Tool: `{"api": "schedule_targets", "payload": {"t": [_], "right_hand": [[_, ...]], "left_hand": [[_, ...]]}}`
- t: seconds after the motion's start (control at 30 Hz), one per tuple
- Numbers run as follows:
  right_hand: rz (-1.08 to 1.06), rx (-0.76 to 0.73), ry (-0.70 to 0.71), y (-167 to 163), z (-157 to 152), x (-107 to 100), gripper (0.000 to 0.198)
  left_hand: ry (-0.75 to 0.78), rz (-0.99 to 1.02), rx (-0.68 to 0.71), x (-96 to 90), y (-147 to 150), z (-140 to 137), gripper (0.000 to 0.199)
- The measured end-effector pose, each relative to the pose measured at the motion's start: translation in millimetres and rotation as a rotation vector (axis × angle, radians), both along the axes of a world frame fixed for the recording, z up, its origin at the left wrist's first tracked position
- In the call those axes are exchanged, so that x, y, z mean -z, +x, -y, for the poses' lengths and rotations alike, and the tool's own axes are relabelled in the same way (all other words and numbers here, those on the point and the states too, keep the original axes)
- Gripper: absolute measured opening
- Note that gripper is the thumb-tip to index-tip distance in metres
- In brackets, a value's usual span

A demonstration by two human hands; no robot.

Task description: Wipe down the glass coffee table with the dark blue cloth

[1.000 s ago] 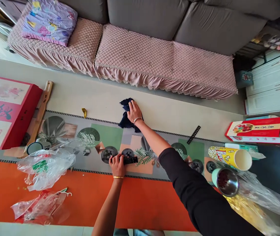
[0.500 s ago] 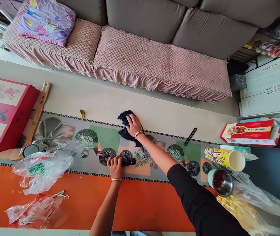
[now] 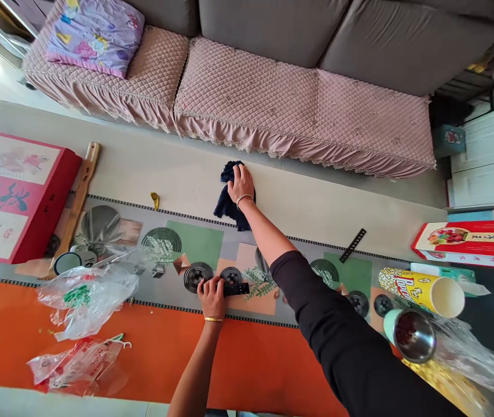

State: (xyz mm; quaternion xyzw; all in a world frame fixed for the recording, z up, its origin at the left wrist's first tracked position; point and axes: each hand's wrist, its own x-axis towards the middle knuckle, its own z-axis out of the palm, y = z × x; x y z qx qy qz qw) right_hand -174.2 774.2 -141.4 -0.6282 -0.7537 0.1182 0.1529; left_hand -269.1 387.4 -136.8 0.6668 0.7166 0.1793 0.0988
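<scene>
My right hand (image 3: 242,186) presses a crumpled dark blue cloth (image 3: 230,208) onto the pale far strip of the table, its fingers bent over it. A bracelet is on that wrist. Nearer to me, my left hand (image 3: 212,298) grips one end of a black remote control (image 3: 237,288), which lies along the patterned table runner (image 3: 194,243). Part of the remote is hidden under the fingers. Beyond the hands, a small yellow-brown scrap (image 3: 155,200) lies to the left, and a black strip with holes (image 3: 353,245) to the right.
On the left are a red gift box (image 3: 42,220), a wooden stick (image 3: 75,202), a jar (image 3: 68,262) and plastic bags (image 3: 88,298). At right stand a popcorn cup (image 3: 420,289), a steel-lined cup (image 3: 414,336) and a red carton (image 3: 472,240). A sofa (image 3: 251,98) runs beyond the table.
My right hand has pushed the cloth away from me, off the patterned runner onto the pale strip. My left hand stays on the remote control. The whole view has shifted slightly.
</scene>
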Motion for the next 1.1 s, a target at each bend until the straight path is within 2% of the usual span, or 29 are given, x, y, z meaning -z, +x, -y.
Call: {"api": "schedule_targets", "payload": {"t": [0.13, 0.4, 0.47, 0.53, 0.6, 0.67, 0.77, 0.87, 0.93, 1.0, 1.1], "right_hand": [[0.033, -0.037, -0.025, 4.4, 21.8, -3.1, 0.060], [0.064, -0.130, -0.095, 27.7, 137.1, -20.7, 0.057], [0.084, -0.158, -0.102, 32.0, 157.2, -21.9, 0.059], [0.092, -0.181, -0.097, 33.7, 162.8, -20.3, 0.063], [0.092, -0.168, -0.081, 32.8, 152.3, -16.7, 0.067], [0.086, -0.122, -0.058, 30.0, 127.7, -12.0, 0.069], [0.069, -0.072, -0.034, 23.8, 73.4, -4.7, 0.069], [0.053, -0.088, -0.030, 12.9, 16.6, 2.4, 0.068], [0.046, -0.091, -0.030, 0.4, -10.6, 6.5, 0.067], [0.042, -0.089, -0.031, -15.5, -22.3, 8.7, 0.066], [0.038, -0.171, -0.043, -37.5, -8.5, 5.2, 0.066]], "left_hand": [[0.011, -0.026, 0.011, -1.3, 0.0, -0.7, 0.021], [0.010, -0.042, 0.024, -2.4, -1.4, 0.1, 0.024], [0.008, -0.038, 0.024, -1.4, -2.0, 0.7, 0.025], [0.007, -0.032, 0.025, 0.0, -2.4, 1.3, 0.026], [0.013, -0.022, 0.028, 1.3, -2.5, 1.6, 0.028], [0.017, -0.017, 0.027, 1.6, -2.1, 1.5, 0.028], [0.017, -0.027, 0.019, 0.6, -1.1, 1.0, 0.025], [0.015, -0.018, 0.011, 0.1, 0.1, 1.0, 0.025], [0.006, -0.009, 0.005, 0.7, 0.7, 1.4, 0.025], [-0.001, -0.011, 0.000, 1.4, 1.1, 1.9, 0.025], [0.000, -0.019, -0.006, 1.1, 1.3, 2.2, 0.024]]}}
